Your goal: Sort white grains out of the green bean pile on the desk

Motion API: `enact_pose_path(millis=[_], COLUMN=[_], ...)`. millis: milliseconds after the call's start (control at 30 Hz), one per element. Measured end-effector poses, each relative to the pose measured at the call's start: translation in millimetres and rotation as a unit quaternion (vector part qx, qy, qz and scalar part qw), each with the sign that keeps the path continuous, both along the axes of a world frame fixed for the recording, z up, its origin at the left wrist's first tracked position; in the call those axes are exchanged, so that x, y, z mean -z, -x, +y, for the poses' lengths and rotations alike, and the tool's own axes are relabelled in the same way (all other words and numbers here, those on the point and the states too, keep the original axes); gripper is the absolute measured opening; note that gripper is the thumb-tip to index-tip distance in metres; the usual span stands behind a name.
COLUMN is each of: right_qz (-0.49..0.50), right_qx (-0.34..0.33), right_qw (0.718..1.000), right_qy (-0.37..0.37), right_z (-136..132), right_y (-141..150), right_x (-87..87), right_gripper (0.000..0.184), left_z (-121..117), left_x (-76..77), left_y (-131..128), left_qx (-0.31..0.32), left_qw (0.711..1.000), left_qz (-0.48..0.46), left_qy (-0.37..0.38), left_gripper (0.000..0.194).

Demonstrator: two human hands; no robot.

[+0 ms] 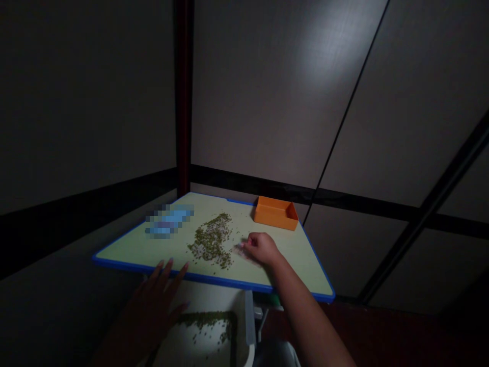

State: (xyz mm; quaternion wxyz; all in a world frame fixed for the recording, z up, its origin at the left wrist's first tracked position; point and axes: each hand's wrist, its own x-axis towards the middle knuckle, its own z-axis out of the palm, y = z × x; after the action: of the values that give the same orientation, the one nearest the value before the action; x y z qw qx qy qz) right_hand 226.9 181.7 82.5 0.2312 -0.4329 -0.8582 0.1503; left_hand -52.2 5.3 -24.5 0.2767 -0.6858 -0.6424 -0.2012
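Note:
A spread of small green grains or beans (212, 240) lies on the pale yellow top of a blue-edged table (171, 254). My right hand (263, 247) rests just right of the grains, its fingers curled together close to the tabletop. What those fingers hold, if anything, is too small and hidden to name. A faint pinkish patch (246, 254) shows on the surface beneath it. My left hand (160, 290) is at the near left edge of the table, in shadow. Its fingers are spread and nothing shows in them.
An orange open box (275, 213) stands at the far right of the table. At the far left is a blurred blue item (170, 222). Below the near edge, a pale tray (214, 339) holds more green grains. Dark panelled walls rise behind.

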Motion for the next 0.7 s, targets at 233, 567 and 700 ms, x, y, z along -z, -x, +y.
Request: enact_pose_path(millis=[233,567,700], right_qz=[-0.015,-0.021,-0.025], right_qx=[0.001,0.008,0.006], right_qw=[1.0,1.0,1.0], right_qy=[-0.009,-0.013,-0.012], right_z=[-2.0,-2.9,-5.0], right_y=[0.2,0.8,1.0], right_x=[-1.8,0.3,-2.6], right_gripper=[0.028,0.026,0.027], left_z=[0.7,-0.7,-0.5], left_x=[-0.5,-5.0,-3.0], left_y=[2.2,-0.2,1.8], left_qx=[0.007,-0.002,0.003], left_qw=[1.0,0.999,1.0], left_qz=[0.015,0.034,0.025], left_qy=[-0.014,-0.005,-0.014], left_gripper=[0.062,0.064,0.061])
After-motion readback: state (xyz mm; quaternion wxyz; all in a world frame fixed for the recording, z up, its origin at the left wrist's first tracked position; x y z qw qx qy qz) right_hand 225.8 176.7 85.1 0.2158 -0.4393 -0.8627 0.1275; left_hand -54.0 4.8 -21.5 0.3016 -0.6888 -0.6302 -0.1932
